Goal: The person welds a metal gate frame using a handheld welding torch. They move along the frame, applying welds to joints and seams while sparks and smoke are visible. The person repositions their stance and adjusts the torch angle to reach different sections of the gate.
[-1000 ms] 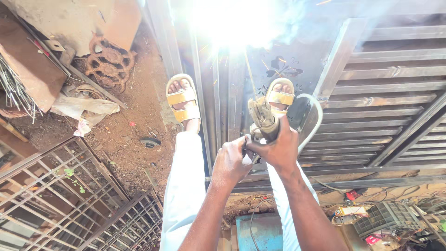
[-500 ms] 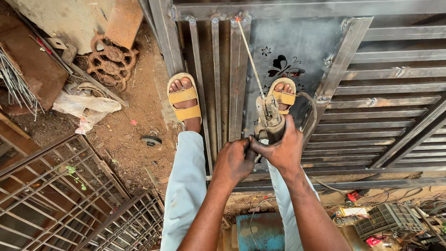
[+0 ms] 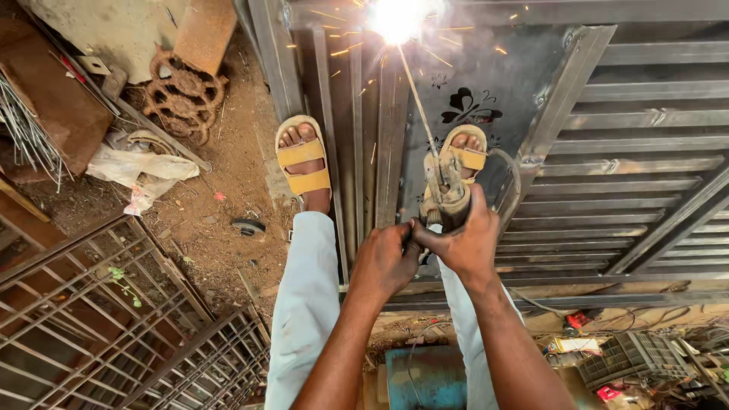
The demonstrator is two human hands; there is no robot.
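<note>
Rusty iron lies at my far left: a grille (image 3: 83,319) of thin bars at about eight o'clock, and a round scrap casting (image 3: 182,91) on the red earth at about eleven o'clock. My left foot in its yellow sandal (image 3: 304,163) stands on the dirt just beside the steel gate (image 3: 630,152), which lies flat and fills the right part of the view.

My left hand (image 3: 383,262) is closed in a fist. It presses against the rear of the electrode holder (image 3: 446,199) and touches my other hand. My right hand (image 3: 467,243), just to the right of it, is wrapped tight around the handle of the same holder, with the fingers fully curled. The holder is near the centre, above my right sandal. From it the thin welding rod (image 3: 418,102) goes up toward twelve o'clock, slightly tilted to the left, and its tip meets the gate bars at the top edge. There a white arc (image 3: 396,17) burns and orange sparks fly around it.

Half a second ago the rod tip rested at nearly the same place but there was no light and no sparks; the metal looked plain grey. One second ago the glare was there, much wider. My hands keep the same grip on the holder.
</note>
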